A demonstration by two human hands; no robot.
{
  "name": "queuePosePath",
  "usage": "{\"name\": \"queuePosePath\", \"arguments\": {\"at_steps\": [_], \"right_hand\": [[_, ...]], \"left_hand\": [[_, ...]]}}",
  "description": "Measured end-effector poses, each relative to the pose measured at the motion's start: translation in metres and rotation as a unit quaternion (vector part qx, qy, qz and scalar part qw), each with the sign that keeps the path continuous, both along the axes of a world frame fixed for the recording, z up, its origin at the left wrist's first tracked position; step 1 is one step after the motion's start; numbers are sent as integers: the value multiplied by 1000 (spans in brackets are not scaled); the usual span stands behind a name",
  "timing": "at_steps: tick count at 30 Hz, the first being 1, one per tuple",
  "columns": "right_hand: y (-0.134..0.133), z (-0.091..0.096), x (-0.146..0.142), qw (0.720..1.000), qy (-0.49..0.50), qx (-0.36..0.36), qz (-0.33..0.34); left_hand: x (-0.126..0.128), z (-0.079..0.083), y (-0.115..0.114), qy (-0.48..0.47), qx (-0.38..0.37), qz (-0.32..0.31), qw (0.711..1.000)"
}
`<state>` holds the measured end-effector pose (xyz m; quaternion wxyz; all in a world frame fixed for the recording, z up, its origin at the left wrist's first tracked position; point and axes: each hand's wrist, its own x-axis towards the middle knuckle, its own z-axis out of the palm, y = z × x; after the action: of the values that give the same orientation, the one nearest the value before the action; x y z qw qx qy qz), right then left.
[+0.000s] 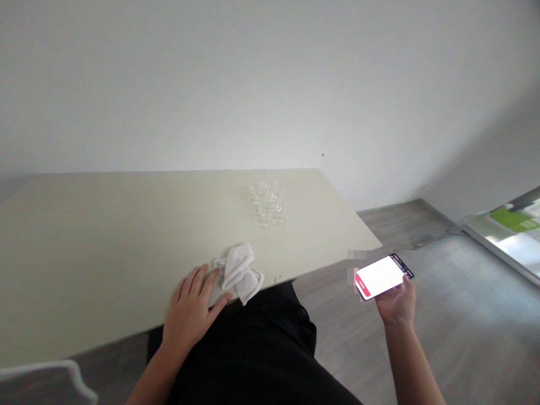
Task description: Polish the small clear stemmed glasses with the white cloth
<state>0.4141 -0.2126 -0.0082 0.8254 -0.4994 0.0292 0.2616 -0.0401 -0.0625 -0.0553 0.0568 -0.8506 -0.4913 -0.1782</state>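
Observation:
My left hand [190,306] lies flat on the near edge of the pale table [113,247], fingers spread. Just right of its fingertips is a crumpled white cloth [239,270], part of it hanging over the table edge. Out beyond the table's right end, my right hand [396,304] grips a smartphone [382,277], thumb on its side. The phone's lit screen is mostly white with a red band at one end. Farther back on the table stands a cluster of small clear glass-like pieces [266,203]; their exact shape is too faint to make out.
A white wall [202,84] rises behind the table. Grey wood-look floor [350,337] spreads to the right, with a window [514,225] at the far right. A white curved rail [46,367] shows at the lower left. My dark-clothed lap [248,354] meets the table edge.

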Motion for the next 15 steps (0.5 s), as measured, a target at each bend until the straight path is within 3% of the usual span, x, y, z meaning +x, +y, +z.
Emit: {"name": "queuePosePath", "arguments": {"at_steps": [7, 15], "right_hand": [[-5, -9, 13, 992, 102, -80, -6], [-3, -14, 16, 994, 71, -80, -32]], "left_hand": [[0, -1, 0, 4, 7, -3, 1000], [0, -1, 0, -8, -2, 0, 1000]]}}
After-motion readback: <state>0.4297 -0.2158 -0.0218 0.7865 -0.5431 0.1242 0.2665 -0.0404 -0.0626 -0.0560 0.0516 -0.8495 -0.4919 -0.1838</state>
